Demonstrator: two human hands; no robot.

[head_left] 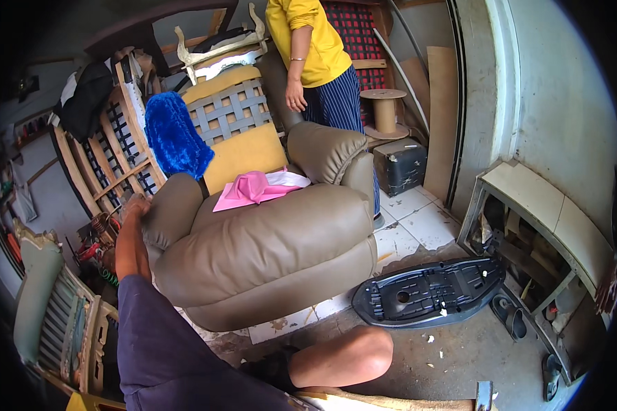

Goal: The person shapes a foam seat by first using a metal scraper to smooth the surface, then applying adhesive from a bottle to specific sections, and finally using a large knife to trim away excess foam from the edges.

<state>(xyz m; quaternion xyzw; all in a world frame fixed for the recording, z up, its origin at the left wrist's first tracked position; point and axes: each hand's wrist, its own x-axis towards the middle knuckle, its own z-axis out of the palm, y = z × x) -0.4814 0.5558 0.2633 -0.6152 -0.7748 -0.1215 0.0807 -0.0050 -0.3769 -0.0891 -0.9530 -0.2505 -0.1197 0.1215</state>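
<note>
My left arm reaches forward along the left side of a brown leather recliner (274, 240). At its end my left hand (136, 205) is beside the outer face of the chair's left armrest (175, 209); its fingers are small and partly hidden, so their grip is unclear. My right hand is out of view. The recliner's back is stripped, showing yellow foam (247, 157) and woven grey webbing (233, 109). A pink cloth (250, 186) with a white piece lies on the seat. Blue plush fabric (175, 133) hangs by the back's left side.
A person in a yellow shirt (322, 48) stands behind the right armrest. A black motorcycle seat base (425, 291) lies on the floor at right, near sandals (509, 316). A wooden spool (385, 113), a black box (401, 166) and chair frames (55, 308) surround the recliner.
</note>
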